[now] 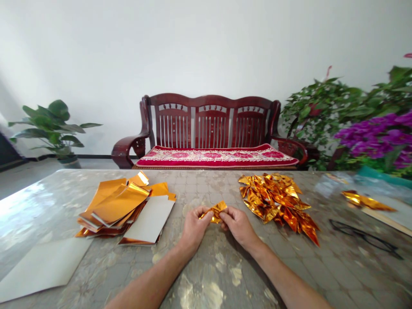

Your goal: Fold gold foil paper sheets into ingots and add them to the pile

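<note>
Evidently, the largest item is the desk [209, 274], one in number, its surface bearing all the foil; behind it stands one wooden settee [212, 102] with one red patterned seat cover [219, 156]; one potted plant [54, 124] stands to the left, purple flowers [380, 137] to the right. Left of centre lies a loose pile of flat foil sheets [120, 204], overlapped and too hidden to count, presumably placed within easy reach of the left hand [195, 223]; right of centre lies a heap of pointed foil pieces [277, 197], also uncountable, probably kept apart from the flat stock; one pale sheet [45, 266] lies nearest the left edge. Each hand's grip is closed, thumb against fingers; the left and the right hand [240, 224] pinch opposite sides of one piece, likely to keep it taut and steady. One pair of glasses [365, 236] lies at right; one separate pointed piece [370, 201] rests beyond it; smallest is the single gold foil piece [219, 209], held between both hands, just above or on the desk (contact cannot be told).
</note>
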Demonstrator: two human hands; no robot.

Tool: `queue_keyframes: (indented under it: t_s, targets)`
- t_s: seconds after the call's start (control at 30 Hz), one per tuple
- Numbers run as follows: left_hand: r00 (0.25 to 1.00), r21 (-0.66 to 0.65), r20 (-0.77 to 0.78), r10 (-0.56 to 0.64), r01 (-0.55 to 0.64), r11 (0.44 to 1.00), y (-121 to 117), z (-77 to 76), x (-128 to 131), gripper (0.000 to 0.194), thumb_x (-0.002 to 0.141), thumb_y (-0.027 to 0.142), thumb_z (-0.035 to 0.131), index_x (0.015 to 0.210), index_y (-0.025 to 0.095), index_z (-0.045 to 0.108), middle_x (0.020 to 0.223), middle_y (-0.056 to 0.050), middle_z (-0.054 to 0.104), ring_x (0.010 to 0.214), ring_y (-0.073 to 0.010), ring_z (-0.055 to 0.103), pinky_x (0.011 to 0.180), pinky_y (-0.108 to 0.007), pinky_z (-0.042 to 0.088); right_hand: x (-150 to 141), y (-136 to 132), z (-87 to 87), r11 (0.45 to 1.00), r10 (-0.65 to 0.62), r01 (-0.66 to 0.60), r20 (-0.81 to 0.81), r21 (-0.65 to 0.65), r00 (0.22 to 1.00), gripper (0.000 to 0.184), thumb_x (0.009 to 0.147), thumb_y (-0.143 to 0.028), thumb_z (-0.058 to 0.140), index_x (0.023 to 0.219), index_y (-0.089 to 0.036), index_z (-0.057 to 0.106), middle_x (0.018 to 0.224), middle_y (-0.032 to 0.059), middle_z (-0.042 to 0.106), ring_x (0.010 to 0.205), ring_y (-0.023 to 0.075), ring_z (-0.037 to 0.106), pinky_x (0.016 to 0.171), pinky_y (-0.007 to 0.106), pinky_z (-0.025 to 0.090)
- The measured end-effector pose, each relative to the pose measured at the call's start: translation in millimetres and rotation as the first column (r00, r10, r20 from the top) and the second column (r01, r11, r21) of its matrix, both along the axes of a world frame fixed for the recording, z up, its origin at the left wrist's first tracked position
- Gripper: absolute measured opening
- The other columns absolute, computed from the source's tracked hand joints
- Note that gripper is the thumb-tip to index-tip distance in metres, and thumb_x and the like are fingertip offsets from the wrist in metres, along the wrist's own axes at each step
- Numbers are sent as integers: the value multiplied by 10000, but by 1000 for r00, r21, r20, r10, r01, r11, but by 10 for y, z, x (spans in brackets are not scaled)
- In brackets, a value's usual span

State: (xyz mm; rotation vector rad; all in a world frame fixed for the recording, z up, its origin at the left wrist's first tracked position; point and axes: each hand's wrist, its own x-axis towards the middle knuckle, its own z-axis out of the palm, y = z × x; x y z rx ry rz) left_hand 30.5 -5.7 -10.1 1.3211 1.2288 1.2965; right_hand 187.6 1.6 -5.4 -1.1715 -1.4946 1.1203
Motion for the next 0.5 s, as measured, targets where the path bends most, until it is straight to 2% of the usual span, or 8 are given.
queue_keyframes:
  t_s: [0.13,0.2,0.3,0.4,0.5]
  targets:
    - [995,56,-73,66,-62,996,-26,16,15,231,764,367,600,717,158,687,677,-9,662,669,-156,586,661,-260,443,-18,49,-47,1000,-16,15,25,25,1000,240,792,-426,582,716,-199,573,556,-37,558,484,125,497,476,238,381]
    - [970,146,-185,159,-133,980,-40,37,0,209,799,332,589,724,171,700,715,-16,669,706,-161,598,684,-265,438,-22,59,-75,999,-39,39,2,11,999,221,790,-425,588,785,-205,580,561,-48,544,475,127,487,454,237,373]
    - [879,340,-357,316,-193,921,-59,74,-38,191,854,294,578,759,199,713,735,-14,640,745,-161,587,710,-266,426,-42,18,-86,986,-155,155,-1,57,988,221,777,-425,632,789,-215,564,573,-49,537,477,129,488,449,238,380]
    - [794,503,-436,423,-175,847,-86,94,-66,173,888,240,565,839,226,730,769,-23,621,793,-166,572,746,-267,428,-98,-72,-45,983,-149,154,-55,99,987,254,795,-445,648,750,-208,570,616,-22,571,522,136,530,483,243,418]
    - [737,604,-509,445,-62,794,-136,95,-78,235,933,216,523,960,272,750,789,-35,626,800,-173,553,754,-279,418,-157,-145,20,994,-83,94,-175,51,981,346,802,-535,655,845,-194,618,721,13,632,582,156,582,498,253,460]
